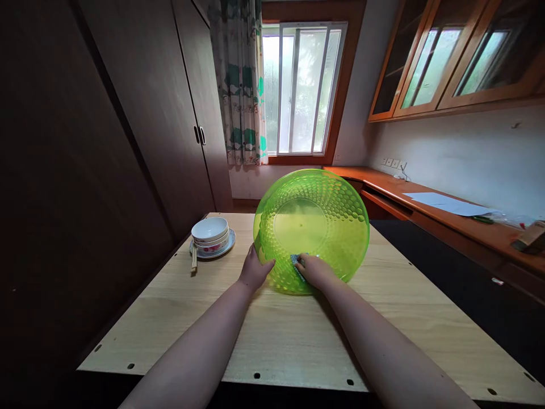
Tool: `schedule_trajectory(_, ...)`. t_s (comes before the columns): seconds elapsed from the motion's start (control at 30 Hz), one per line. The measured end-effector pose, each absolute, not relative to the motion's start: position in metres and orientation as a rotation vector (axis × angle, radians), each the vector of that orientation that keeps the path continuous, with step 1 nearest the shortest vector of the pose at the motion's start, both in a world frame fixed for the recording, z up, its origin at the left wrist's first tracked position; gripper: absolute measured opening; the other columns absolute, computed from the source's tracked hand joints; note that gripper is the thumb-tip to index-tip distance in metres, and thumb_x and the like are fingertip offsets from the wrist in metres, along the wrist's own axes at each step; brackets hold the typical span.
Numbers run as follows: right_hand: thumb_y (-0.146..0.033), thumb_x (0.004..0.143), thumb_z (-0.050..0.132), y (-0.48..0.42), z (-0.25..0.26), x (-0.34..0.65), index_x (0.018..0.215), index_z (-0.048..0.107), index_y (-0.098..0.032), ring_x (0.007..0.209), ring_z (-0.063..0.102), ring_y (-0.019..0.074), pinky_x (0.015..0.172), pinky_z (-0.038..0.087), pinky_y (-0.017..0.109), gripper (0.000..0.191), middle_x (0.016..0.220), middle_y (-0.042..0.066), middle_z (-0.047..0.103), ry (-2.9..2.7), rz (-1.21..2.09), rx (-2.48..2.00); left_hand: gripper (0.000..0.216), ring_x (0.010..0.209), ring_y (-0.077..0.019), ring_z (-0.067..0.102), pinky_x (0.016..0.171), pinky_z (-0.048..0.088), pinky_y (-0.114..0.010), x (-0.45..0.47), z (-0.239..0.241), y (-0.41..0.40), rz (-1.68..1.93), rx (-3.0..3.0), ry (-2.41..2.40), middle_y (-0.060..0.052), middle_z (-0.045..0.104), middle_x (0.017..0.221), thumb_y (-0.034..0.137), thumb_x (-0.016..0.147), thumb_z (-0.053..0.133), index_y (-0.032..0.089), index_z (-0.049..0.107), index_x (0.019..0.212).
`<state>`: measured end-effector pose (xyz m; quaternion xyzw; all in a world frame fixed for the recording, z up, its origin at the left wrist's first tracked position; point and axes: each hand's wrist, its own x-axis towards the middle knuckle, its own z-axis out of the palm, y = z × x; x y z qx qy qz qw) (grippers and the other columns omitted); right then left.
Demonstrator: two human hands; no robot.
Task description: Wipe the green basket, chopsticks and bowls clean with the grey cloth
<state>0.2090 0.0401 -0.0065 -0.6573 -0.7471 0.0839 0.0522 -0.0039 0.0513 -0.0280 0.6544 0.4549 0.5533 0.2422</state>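
The bench (293,341) is a pale wood-grained board with dark oval holes (256,375) along its near edge. A dark wardrobe (140,85) with two inset handles fills the left side of the room, and a patterned curtain (242,85) with green shapes hangs beside a sliding window (306,85) in a reddish-brown frame. On the right, a glass-fronted wall cabinet (426,71) reflects the window, above a long reddish-brown worktop (383,184) carrying white paper (447,203). Toward the far left of the bench, a stack of white bowls (210,230), nested one in another, sits on a plate (232,241); the top one shows its white inside, and red floral decoration is visible lower down. Pale chopsticks (194,260) rest against the plate's left side, their ends pointing toward the viewer. The green basin (302,227) stands tilted up near the middle of the bench, its inside facing the viewer and its lower rim down at the board. It is translucent lime plastic, with rows of rounded dimples around a smooth, flat circular bottom. The left hand (255,270) has its grip clamped on the basin's left rim, thumb on the inner side. The right hand (315,270) has its grip closed on a greyish-blue cloth (297,266), pressed to the lower inner wall.
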Motion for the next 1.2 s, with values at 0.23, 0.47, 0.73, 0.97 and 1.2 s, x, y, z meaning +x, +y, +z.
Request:
schedule_trajectory(0.23, -0.044, 0.095, 0.04, 0.04, -0.007, 0.2093, 0.109, 0.061, -0.021, 0.097, 0.064, 0.0243, 0.072, 0.041, 0.03, 0.034, 0.109, 0.011, 0.068, -2.311, 0.204, -1.978, 0.073, 0.122, -0.0273, 0.051, 0.104, 0.04, -0.043, -0.0049, -0.0324, 0.0538, 1.529, 1.799, 1.24, -0.01, 0.056, 0.128, 0.02, 0.065, 0.071, 0.022, 0.044, 0.132)
schedule_trajectory(0.47, -0.044, 0.095, 0.04, 0.0385, -0.0057, 0.2069, 0.112, 0.061, -0.023, 0.096, 0.064, 0.0225, 0.071, 0.04, 0.028, 0.034, 0.107, 0.009, 0.069, -2.321, 0.247, -1.941, 0.071, 0.12, -0.0279, 0.052, 0.103, 0.041, -0.044, -0.0046, -0.0308, 0.053, 1.522, 1.8, 1.268, -0.01, 0.057, 0.126, 0.021, 0.064, 0.071, 0.021, 0.045, 0.131)
schedule_trajectory(0.73, -0.044, 0.095, 0.039, 0.0396, -0.0054, 0.2104, 0.111, 0.061, -0.021, 0.097, 0.063, 0.0247, 0.072, 0.04, 0.03, 0.036, 0.109, 0.012, 0.068, -2.286, 0.222, -2.009, 0.07, 0.116, -0.0272, 0.055, 0.1, 0.043, -0.042, -0.0047, -0.0307, 0.0521, 1.514, 1.784, 1.275, -0.01, 0.058, 0.122, 0.02, 0.065, 0.071, 0.022, 0.046, 0.13)
schedule_trajectory(0.97, -0.045, 0.096, 0.037, 0.0355, -0.0035, 0.2039, 0.114, 0.061, -0.025, 0.097, 0.063, 0.0223, 0.071, 0.039, 0.028, 0.037, 0.108, 0.008, 0.068, -2.381, 0.281, -1.852, 0.067, 0.116, -0.0272, 0.055, 0.101, 0.043, -0.044, -0.0048, -0.0297, 0.0528, 1.516, 1.793, 1.278, -0.01, 0.059, 0.121, 0.02, 0.065, 0.071, 0.021, 0.048, 0.127)
schedule_trajectory(1.2, -0.044, 0.094, 0.039, 0.0393, -0.0061, 0.2082, 0.113, 0.062, -0.023, 0.097, 0.064, 0.0239, 0.07, 0.04, 0.029, 0.036, 0.108, 0.01, 0.069, -2.291, 0.257, -1.95, 0.069, 0.119, -0.0277, 0.053, 0.104, 0.04, -0.044, -0.003, -0.0251, 0.0499, 1.518, 1.8, 1.264, -0.011, 0.057, 0.125, 0.019, 0.065, 0.07, 0.02, 0.047, 0.129)
